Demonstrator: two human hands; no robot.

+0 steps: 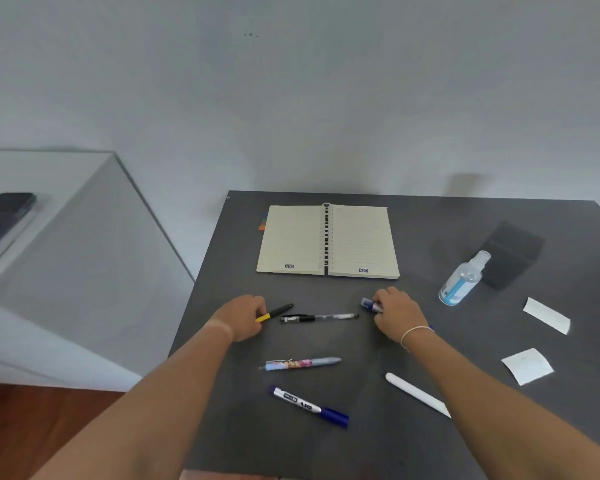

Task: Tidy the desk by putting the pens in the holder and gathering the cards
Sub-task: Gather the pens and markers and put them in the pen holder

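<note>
My left hand (245, 317) is closed on a black and yellow pen (274, 312). My right hand (397, 315) grips a blue pen (370, 304). A clear pen (318, 317) lies between my hands on the dark desk (378, 445). Nearer me lie a picture pen (300, 363), a blue marker (309, 406) and a white pen (417, 393). The black holder (511, 254) stands far right, behind a spray bottle (463, 278). Two white cards (546, 315) (527, 366) lie right. An open notebook (327, 241) sits behind my hands.
</note>
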